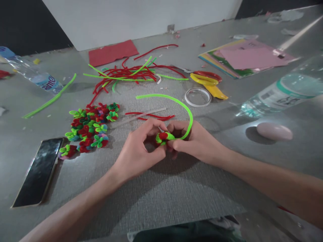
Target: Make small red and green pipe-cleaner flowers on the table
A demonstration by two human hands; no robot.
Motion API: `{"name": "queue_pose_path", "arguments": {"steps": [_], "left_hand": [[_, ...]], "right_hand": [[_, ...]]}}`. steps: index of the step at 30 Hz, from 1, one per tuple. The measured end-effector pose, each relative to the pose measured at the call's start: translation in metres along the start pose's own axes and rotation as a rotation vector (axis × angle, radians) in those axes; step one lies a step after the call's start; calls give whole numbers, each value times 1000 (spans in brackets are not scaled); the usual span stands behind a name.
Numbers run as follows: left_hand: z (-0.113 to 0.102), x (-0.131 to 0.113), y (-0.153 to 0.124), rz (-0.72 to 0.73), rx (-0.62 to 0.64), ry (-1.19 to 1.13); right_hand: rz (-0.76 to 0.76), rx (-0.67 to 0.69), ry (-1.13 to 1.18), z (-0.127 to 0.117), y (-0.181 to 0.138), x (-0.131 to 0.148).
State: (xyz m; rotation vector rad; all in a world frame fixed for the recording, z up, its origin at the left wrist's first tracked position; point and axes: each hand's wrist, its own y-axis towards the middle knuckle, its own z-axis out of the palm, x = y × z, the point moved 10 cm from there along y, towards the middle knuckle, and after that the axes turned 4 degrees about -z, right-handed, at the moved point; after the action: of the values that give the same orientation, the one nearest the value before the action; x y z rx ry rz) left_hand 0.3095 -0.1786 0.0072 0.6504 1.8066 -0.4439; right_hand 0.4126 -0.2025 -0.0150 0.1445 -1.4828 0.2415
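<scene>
Between my two hands, just above the grey table, is a small red and green pipe-cleaner piece (164, 136). My left hand (141, 146) pinches it from the left with thumb and fingertips. On the other side my right hand (190, 139) is closed on the piece and on the base of a bright green pipe cleaner (188, 111), whose long free end arches up and back to the left. Part of the piece is hidden by my fingers. Behind my hands lie short red pipe cleaners (164, 117) and a pale strip (148, 113).
Finished red and green pipe-cleaner pieces (88, 129) cluster at left, beside a phone (37, 171). Loose pipe cleaners (128, 74), a tape roll (198, 97), yellow-handled scissors (205, 80) and coloured paper (242, 57) lie behind. Bottles (277, 90) lean at both sides; a pinkish oval object (275, 131) sits right.
</scene>
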Motion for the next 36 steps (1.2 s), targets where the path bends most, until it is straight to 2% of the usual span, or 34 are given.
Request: {"name": "queue_pose_path", "arguments": {"steps": [18, 36], "left_hand": [[3, -1, 0, 4, 49, -45], [3, 1, 1, -60, 92, -119]], "right_hand": [[-8, 21, 14, 0, 1, -2], [-1, 38, 52, 2, 1, -1]]}}
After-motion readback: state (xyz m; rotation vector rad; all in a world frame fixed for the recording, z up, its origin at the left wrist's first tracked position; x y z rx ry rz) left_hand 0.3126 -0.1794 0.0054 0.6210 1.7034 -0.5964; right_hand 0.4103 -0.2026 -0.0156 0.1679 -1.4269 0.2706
